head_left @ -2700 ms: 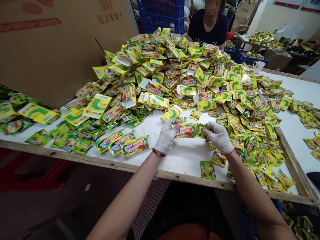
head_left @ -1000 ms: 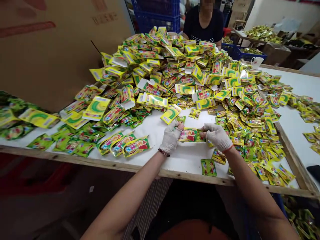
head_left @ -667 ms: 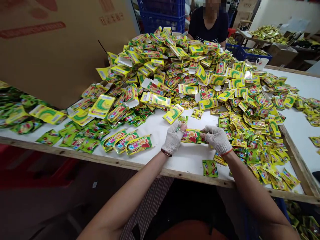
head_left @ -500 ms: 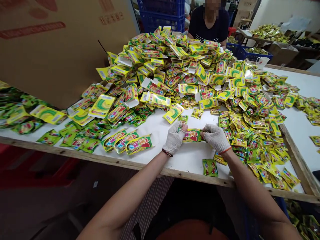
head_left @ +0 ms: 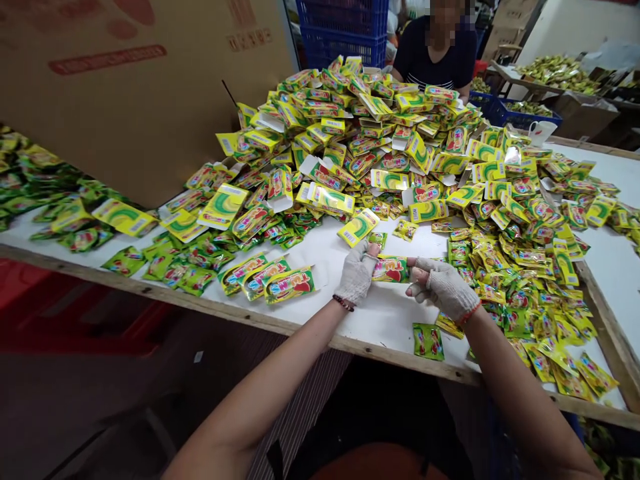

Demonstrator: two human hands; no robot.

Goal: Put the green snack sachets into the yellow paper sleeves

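Pinched in my gloved left hand (head_left: pixel 358 275) is a small printed carton (head_left: pixel 391 269), green and yellow with a red fruit picture, lying level just over the white table. My right hand (head_left: pixel 443 283), also in a fingerless glove, is at the carton's right end. Its index finger touches or nearly touches that end, while the thumb and other fingers are apart. A green sachet (head_left: pixel 428 342) lies below my right hand near the table edge. Left of my left hand, three similar cartons (head_left: pixel 289 285) lie side by side. A yellow carton (head_left: pixel 359 227) rests beyond my hands.
A tall heap of cartons (head_left: pixel 325 143) fills the far side. Yellow sachets (head_left: pixel 530 313) spread at right, green ones (head_left: pixel 183 263) at left. A large cardboard box (head_left: pixel 150 107) stands at back left. A person (head_left: pixel 435 57) sits across the table, near stacked blue crates (head_left: pixel 343 37).
My right hand has loosened its pinch at the carton's right end, and its fingers have spread. The left hand still holds the carton. The view has shifted slightly left.
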